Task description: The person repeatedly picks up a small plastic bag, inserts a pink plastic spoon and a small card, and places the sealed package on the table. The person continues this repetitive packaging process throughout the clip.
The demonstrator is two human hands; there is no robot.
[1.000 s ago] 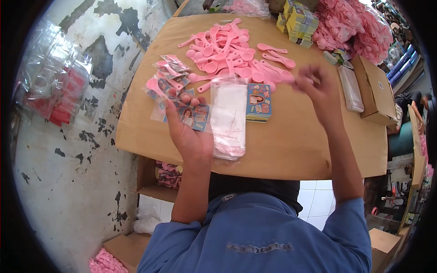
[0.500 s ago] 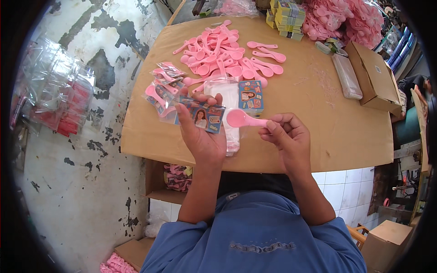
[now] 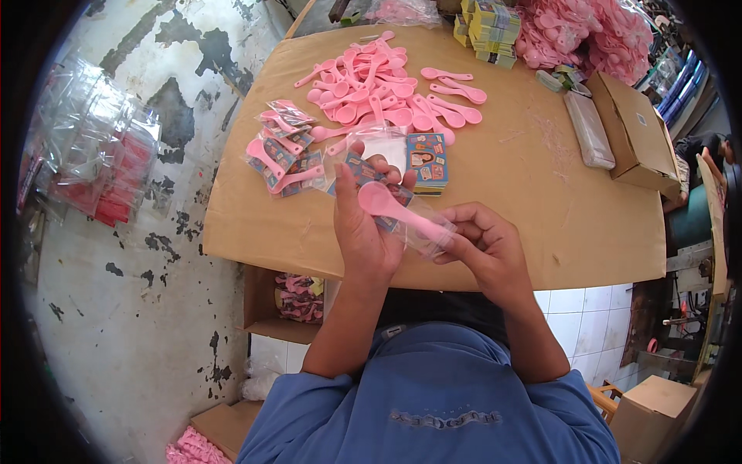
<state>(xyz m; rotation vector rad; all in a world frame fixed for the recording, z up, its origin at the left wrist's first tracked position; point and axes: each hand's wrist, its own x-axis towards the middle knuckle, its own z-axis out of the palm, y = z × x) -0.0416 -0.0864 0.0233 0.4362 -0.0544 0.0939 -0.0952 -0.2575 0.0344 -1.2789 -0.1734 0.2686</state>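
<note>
Left hand (image 3: 363,232) grips a printed card (image 3: 363,172) in a clear plastic sleeve (image 3: 421,232). Right hand (image 3: 483,247) pinches the handle of a pink spoon (image 3: 394,207) at the sleeve (above the near table edge (image 3: 541,263)). Loose pink spoons (image 3: 379,85) lie beyond.

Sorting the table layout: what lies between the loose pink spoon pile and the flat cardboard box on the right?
Bare brown tabletop, head view, between spoon pile and cardboard box, apart from a clear packet beside the box.

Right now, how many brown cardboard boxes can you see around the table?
4: a closed box on the table's right side, an open box under the table edge, one on the floor lower left, one lower right. Others may be hidden.
</note>
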